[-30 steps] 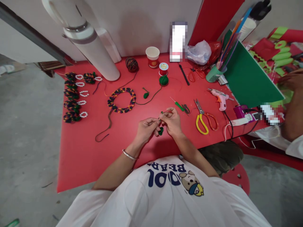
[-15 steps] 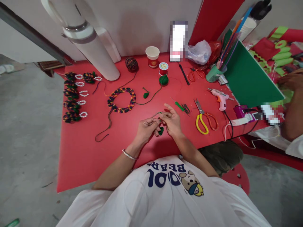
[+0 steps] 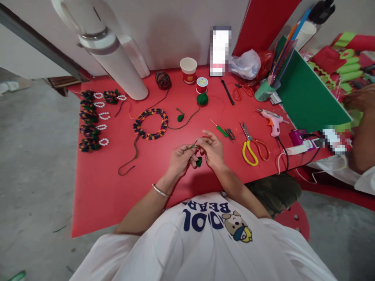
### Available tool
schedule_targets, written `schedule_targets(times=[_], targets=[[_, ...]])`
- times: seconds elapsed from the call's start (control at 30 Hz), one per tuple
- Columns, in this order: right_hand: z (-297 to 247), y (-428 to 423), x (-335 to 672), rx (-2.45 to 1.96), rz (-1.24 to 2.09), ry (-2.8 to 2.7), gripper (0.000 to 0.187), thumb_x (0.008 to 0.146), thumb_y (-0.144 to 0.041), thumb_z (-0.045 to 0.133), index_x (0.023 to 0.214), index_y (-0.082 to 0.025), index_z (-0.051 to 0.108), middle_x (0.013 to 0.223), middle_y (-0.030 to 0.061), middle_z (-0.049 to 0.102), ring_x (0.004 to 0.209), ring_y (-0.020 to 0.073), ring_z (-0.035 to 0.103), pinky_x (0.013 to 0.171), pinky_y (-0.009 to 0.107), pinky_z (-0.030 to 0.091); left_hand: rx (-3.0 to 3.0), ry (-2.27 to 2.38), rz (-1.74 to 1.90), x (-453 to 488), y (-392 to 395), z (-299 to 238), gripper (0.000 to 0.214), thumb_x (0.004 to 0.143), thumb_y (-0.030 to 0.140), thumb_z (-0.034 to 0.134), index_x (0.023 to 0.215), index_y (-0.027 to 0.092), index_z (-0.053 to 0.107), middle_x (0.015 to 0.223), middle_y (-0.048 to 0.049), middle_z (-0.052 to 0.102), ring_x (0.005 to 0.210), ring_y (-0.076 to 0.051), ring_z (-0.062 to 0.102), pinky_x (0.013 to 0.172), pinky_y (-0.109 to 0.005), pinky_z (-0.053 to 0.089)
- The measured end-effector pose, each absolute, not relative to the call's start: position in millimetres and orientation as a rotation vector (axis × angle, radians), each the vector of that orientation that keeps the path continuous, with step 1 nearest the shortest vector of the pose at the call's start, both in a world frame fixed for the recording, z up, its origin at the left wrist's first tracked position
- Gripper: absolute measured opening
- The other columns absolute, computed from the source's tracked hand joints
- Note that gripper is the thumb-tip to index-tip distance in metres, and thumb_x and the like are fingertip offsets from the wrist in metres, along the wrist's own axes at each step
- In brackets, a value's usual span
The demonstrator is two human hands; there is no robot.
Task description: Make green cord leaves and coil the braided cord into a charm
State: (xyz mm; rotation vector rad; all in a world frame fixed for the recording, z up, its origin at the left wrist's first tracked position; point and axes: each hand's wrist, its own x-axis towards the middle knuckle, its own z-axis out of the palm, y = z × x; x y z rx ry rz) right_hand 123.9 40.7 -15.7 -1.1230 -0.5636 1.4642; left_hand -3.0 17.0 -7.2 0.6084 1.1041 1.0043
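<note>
My left hand [image 3: 182, 159] and my right hand [image 3: 211, 150] meet over the front of the red table. Both are closed, pinching thin green yarn [image 3: 193, 144] between the fingertips. Below the fingers hangs a small green crocheted leaf [image 3: 199, 161]; how it joins the yarn is hidden. A similar green leaf [image 3: 180, 117] lies on the table just beyond my hands. To the left rests a multicoloured crocheted ring [image 3: 150, 124] with a loose yarn tail. Right of my hands are a green-handled crochet hook [image 3: 222, 131] and yellow-and-red-handled scissors [image 3: 249, 146].
A green yarn ball [image 3: 202, 99], thread spool [image 3: 202, 85], paper cup [image 3: 188, 70] and dark yarn ball [image 3: 163, 79] stand at the back. A white bottle [image 3: 117, 58] leans left, near bead loops [image 3: 104, 142]. On the right are a glue gun [image 3: 274, 123] and another person's arm [image 3: 361, 136].
The fingertips of both hands have shifted slightly, and the yarn between them now sticks up at a steeper slant. The hanging leaf has barely moved.
</note>
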Motion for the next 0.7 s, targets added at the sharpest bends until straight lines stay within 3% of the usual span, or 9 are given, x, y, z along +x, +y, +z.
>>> schedule_targets(times=[0.3,0.43,0.7], targets=[[-15,36,120,-1.221,1.376,-0.665,0.043,0.069,-0.03,0.084,0.107,-0.023,0.064,0.071,-0.0066,0.069,0.049,0.0071,0.054,0.047,0.02,0.043,0.673,1.145,0.804,-1,20,-7,0.039,0.069,0.045,0.085,0.08,0.012,0.068,0.051,-0.0002,0.065,0.035,-0.013,0.058,0.037,-0.024,0.051],[-12,36,122,-1.222,1.357,-0.667,0.041,0.069,-0.032,0.085,0.103,-0.023,0.065,0.067,-0.0069,0.067,0.051,0.0078,0.055,0.045,0.019,0.04,0.673,1.141,0.801,-2,19,-10,0.04,0.069,0.045,0.088,0.078,0.013,0.066,0.051,-0.0009,0.066,0.036,-0.013,0.058,0.038,-0.024,0.051],[-13,39,131,-1.222,1.483,-0.578,0.055,0.061,-0.039,0.093,0.103,-0.022,0.063,0.064,-0.008,0.065,0.042,0.0069,0.051,0.037,0.018,0.035,0.647,1.142,0.887,-4,17,-13,0.043,0.06,0.042,0.092,0.081,0.011,0.071,0.051,-0.0018,0.067,0.035,-0.013,0.057,0.037,-0.025,0.051]])
